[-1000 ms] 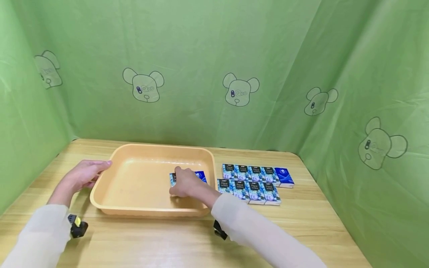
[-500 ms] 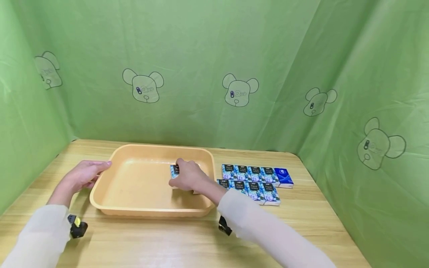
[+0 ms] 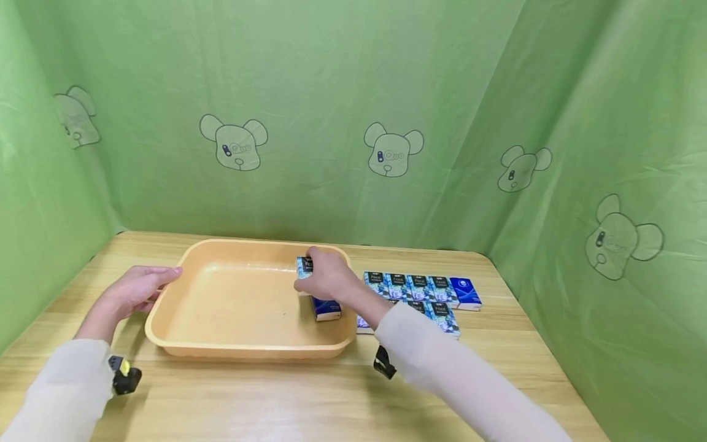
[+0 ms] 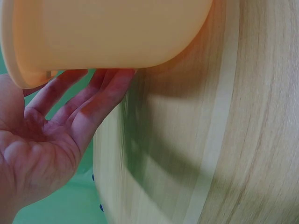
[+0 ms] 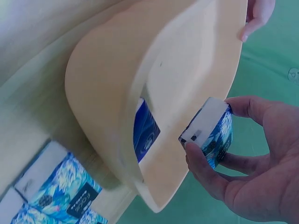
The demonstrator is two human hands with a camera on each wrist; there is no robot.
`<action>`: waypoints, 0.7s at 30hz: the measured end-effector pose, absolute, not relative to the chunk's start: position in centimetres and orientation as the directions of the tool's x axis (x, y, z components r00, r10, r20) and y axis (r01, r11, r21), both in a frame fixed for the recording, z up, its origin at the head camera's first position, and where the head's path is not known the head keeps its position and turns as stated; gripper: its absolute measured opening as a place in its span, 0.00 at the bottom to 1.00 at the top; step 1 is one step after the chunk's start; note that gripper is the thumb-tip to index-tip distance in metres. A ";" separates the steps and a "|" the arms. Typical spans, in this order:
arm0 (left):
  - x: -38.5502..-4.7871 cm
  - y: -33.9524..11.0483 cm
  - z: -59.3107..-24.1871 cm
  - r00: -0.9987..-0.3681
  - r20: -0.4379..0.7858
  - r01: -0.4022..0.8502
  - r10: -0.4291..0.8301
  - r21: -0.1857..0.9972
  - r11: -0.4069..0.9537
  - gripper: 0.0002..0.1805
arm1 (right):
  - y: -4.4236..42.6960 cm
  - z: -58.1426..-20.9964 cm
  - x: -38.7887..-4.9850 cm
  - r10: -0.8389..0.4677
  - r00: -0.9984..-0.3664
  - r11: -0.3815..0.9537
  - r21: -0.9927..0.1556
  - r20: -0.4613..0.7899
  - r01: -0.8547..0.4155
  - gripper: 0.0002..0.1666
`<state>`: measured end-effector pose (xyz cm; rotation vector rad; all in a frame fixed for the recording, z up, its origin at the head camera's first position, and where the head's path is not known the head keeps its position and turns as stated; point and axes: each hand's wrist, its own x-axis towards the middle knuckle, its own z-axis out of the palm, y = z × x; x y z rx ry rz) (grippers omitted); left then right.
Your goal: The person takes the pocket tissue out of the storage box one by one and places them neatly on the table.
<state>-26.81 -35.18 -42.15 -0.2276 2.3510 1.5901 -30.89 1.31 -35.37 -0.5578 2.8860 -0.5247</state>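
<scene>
My right hand pinches a floral blue pocket tissue pack over the right part of a shallow orange plastic tray. In the right wrist view the pack hangs between thumb and fingers, apart from the tray wall. Below that hand, a dark blue tissue pack lies in the tray, partly hidden in the head view. My left hand holds the tray's left side, its thumb over the rim. From the left wrist view, the left fingers lie against the outer wall beneath the rim.
Right of the tray, two rows of floral tissue packs lie on the wooden table. A dark blue pack ends the back row; my right forearm covers part of the front row. A green curtain surrounds the table's back and sides.
My right hand has lifted the floral pack and moved it back and right, uncovering more of the dark blue pack in the tray. The left hand stays on the tray's side.
</scene>
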 end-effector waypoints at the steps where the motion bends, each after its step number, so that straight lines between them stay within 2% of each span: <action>1: -26.8 -35.2 -42.2 -0.945 -0.326 -0.290 0.034 0.878 0.380 0.42 | 1.5 -35.3 -31.0 -0.387 -0.919 0.870 -0.362 -0.081 -0.334 0.43; 21: -26.8 -35.2 -42.3 -0.946 -0.322 -0.287 0.028 0.878 0.383 0.42 | 5.2 -34.3 -31.9 -0.258 -0.962 0.898 -0.390 -0.090 -0.204 0.47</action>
